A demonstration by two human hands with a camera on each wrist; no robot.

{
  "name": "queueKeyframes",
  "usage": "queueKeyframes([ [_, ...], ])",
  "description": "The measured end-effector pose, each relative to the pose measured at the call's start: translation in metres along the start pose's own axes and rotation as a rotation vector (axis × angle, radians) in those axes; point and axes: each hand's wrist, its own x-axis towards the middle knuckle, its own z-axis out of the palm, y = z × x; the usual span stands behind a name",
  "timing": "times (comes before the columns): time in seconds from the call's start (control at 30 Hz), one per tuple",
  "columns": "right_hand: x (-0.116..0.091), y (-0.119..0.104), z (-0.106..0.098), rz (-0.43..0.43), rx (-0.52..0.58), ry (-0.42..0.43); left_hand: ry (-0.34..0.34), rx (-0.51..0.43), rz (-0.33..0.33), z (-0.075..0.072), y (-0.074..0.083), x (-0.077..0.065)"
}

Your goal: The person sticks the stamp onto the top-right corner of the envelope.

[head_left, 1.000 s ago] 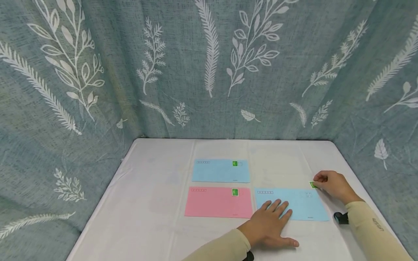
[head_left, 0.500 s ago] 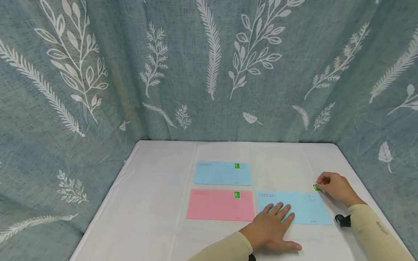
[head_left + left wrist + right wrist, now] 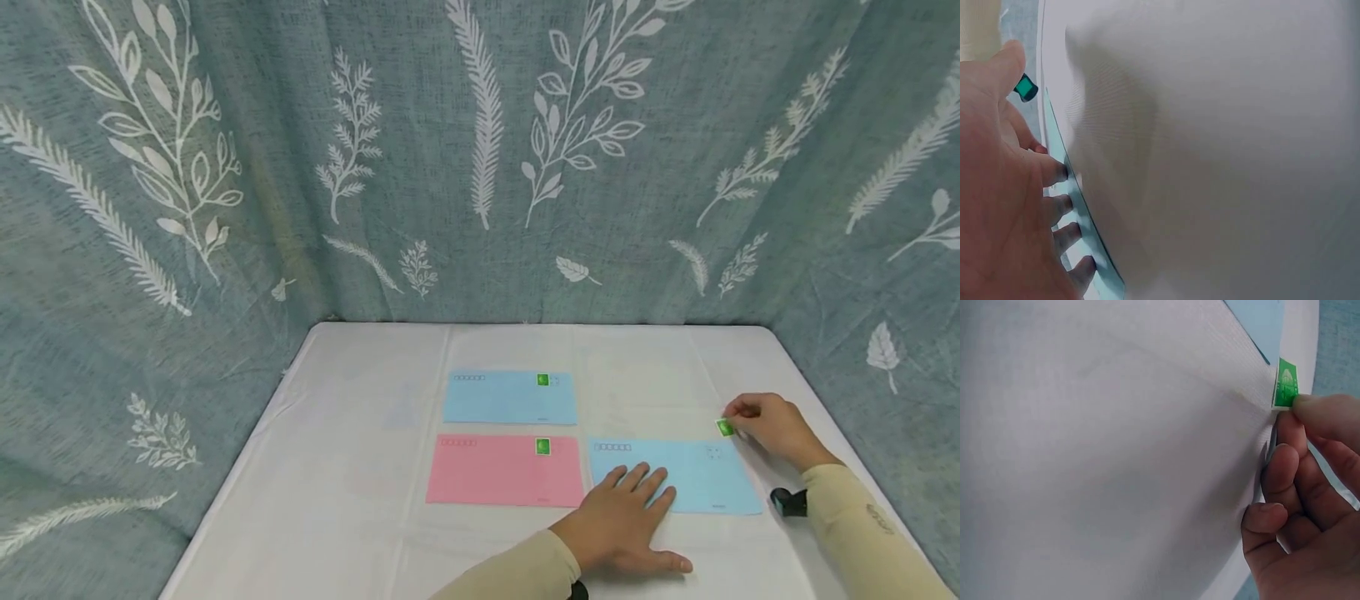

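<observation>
My right hand (image 3: 776, 429) pinches a small green postage stamp (image 3: 1286, 384) with a white border between thumb and index finger, just beyond the top right corner of the nearer blue envelope (image 3: 697, 475). That envelope has printed boxes at its top left and a faint marked square at its top right. Spread flat, my left hand (image 3: 622, 521) presses on the envelope's lower left part with straight fingers. In the left wrist view, the fingertips (image 3: 1088, 265) touch the blue paper.
Left of that envelope lies a pink envelope (image 3: 502, 479) bearing a green stamp (image 3: 542, 447). Behind the pink one is another blue envelope (image 3: 491, 400), also with a green stamp (image 3: 543, 380). A white cloth covers the table (image 3: 322, 467); leaf-patterned curtains (image 3: 420, 167) hang around it.
The stamp has turned slightly in the right hand's fingertips and more of its green face shows. The left hand stays in place on the envelope.
</observation>
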Motion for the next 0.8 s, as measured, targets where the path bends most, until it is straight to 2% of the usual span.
queueKeyframes([
  [0.23,-0.002,0.001,-0.003,0.000,0.033,-0.013,0.010,0.026,0.003,0.000,0.001,0.001],
  [0.47,0.001,-0.005,-0.007,-0.004,0.089,-0.037,0.013,0.026,-0.023,-0.001,-0.001,0.002],
  [0.6,-0.005,-0.009,-0.009,0.005,0.101,-0.043,-0.005,0.018,-0.013,-0.004,0.001,0.002],
  [0.8,-0.013,-0.021,-0.006,-0.030,0.112,-0.030,-0.015,0.008,-0.015,0.000,0.002,0.005],
])
